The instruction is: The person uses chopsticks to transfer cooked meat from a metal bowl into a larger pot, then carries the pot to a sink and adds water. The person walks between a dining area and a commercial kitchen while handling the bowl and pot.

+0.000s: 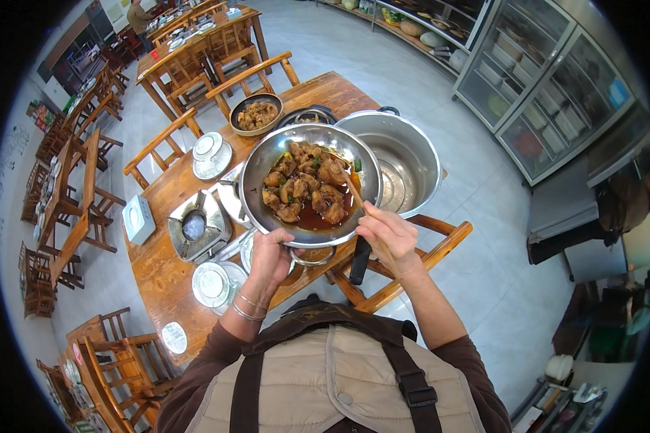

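Observation:
A wide steel basin [251, 195] holds browned meat pieces [303, 189] with bits of green in dark sauce. My left hand [271, 258] is closed on its near rim, close to a metal loop handle [314, 257]. Wooden chopsticks [353, 190] are pinched in my right hand [390, 237], their lower ends among the meat at the basin's right side. Just right of the basin and partly behind it stands a deep steel pot [420, 155], uncovered, with a black long handle [360, 261] pointing toward me.
On the wooden table [155, 267] are a gas burner [196, 225], a blue tissue box [139, 219], wrapped stacks of dishes [212, 284] and a dark bowl of meat [256, 115]. Wooden chairs [170, 148] line its far side. A glass-door cabinet [549, 86] stands at the right.

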`<move>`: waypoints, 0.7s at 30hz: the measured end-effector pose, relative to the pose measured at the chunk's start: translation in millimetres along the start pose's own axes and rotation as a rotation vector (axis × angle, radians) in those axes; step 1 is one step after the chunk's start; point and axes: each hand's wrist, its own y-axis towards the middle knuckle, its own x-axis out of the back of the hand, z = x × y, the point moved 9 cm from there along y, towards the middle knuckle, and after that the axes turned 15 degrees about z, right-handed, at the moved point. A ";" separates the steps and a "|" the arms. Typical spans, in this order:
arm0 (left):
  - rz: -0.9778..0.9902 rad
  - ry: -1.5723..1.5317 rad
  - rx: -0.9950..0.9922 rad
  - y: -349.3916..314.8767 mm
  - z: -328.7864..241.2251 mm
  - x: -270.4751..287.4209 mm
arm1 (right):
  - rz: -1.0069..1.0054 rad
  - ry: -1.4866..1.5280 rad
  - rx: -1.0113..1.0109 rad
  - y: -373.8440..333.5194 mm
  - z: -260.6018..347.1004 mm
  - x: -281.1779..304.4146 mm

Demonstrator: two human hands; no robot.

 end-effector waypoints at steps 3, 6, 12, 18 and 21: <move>0.007 -0.006 0.019 -0.3 2.1 -1.8 | -0.160 0.147 -0.203 -22.6 -33.2 6.7; 0.006 -0.007 0.012 -1.1 1.5 -4.7 | -0.404 0.365 -0.516 -49.4 -74.6 26.6; -0.022 -0.015 0.012 -1.0 3.8 -0.1 | -0.377 0.426 -0.954 -50.0 -114.5 51.0; 0.004 0.004 0.009 0.8 5.1 -2.7 | -0.351 0.939 -1.027 -51.4 -110.4 -7.8; 0.034 -0.001 -0.001 1.4 8.0 -2.2 | -0.388 1.032 -1.074 -53.5 -114.0 -27.1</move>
